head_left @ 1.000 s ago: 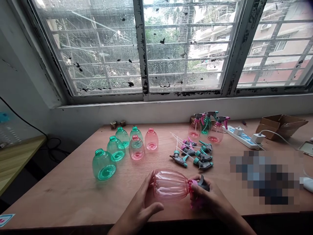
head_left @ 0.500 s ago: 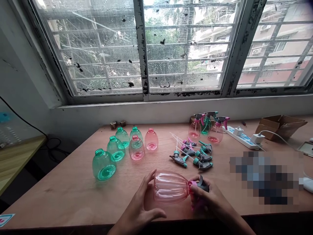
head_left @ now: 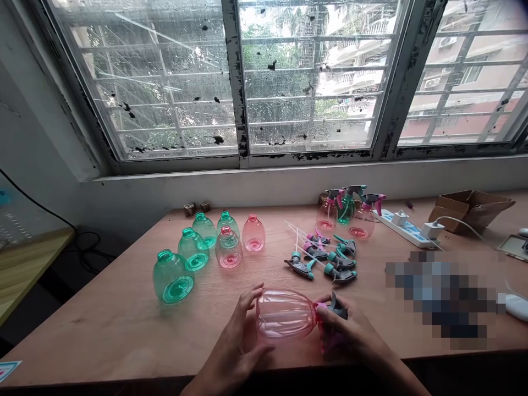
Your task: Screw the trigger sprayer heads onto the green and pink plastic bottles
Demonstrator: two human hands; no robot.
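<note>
A clear pink spray bottle (head_left: 285,316) lies on its side between my hands, low over the front of the table. My right hand (head_left: 350,324) is closed round its neck and the grey-and-pink spray head (head_left: 337,308). My left hand (head_left: 239,335) curves round the bottle's base, with the fingertips at the upper edge and the slightly blurred thumb against the lower side. The palm side of the right hand is hidden. Just beyond the bottle lies a heap of loose spray heads (head_left: 340,274), grey with teal or pink parts and white tubes.
Several open green bottles (head_left: 173,278) and two pink ones (head_left: 253,234) stand at the left. Three bottles with spray heads (head_left: 363,223) stand at the back. A power strip (head_left: 406,230), a cardboard box (head_left: 470,212) and a blurred-out patch (head_left: 445,297) are on the right.
My left hand has closed in on the bottle's base, its thumb rising from below to the bottle's side. The right hand keeps its hold. The view has shifted slightly.
</note>
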